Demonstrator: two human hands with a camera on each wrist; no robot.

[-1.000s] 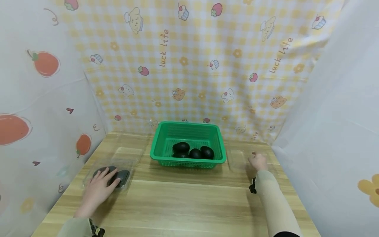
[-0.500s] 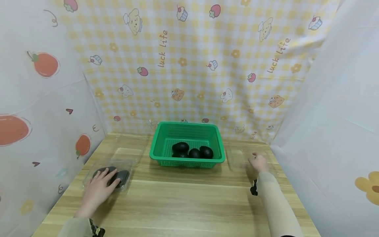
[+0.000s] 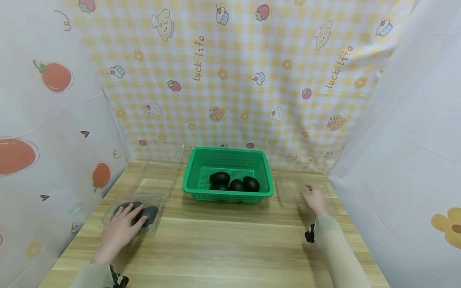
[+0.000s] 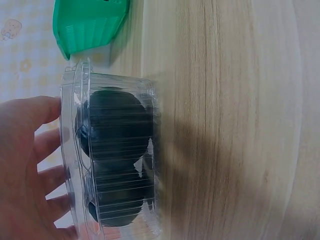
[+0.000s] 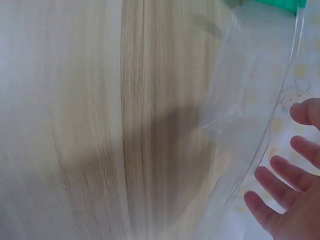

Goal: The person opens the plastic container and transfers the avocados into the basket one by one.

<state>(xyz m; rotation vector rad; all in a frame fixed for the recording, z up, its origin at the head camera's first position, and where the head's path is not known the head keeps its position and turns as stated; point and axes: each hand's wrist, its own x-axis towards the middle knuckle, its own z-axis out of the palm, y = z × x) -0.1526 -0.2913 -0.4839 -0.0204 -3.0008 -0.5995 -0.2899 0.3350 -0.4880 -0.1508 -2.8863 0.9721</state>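
At the left, my left hand (image 3: pixel 120 228) rests with spread fingers on the lid of a clear plastic clamshell box (image 4: pixel 125 82). Two dark avocados (image 4: pixel 117 125) show through its ribbed side, and the lid lies over them. My right hand (image 3: pixel 315 200) hovers over another clear plastic box (image 5: pixel 245 65) at the right. In the right wrist view its fingers (image 5: pixel 277 187) are spread and relaxed, apart from that box's rim, and hold nothing. Between the hands, towards the back, a green plastic basket (image 3: pixel 230 193) holds several dark avocados (image 3: pixel 219 178).
A further clear plastic piece (image 3: pixel 156 176), perhaps the left box's open part or another container, lies behind the left box. The wooden table (image 3: pixel 223 248) meets a yellow checked cloth (image 3: pixel 234 96) at the back and white printed sheets at both sides.
My right hand has drawn back slightly towards me above the right box. My left hand stays on the left box, and the basket with the avocados has not moved.
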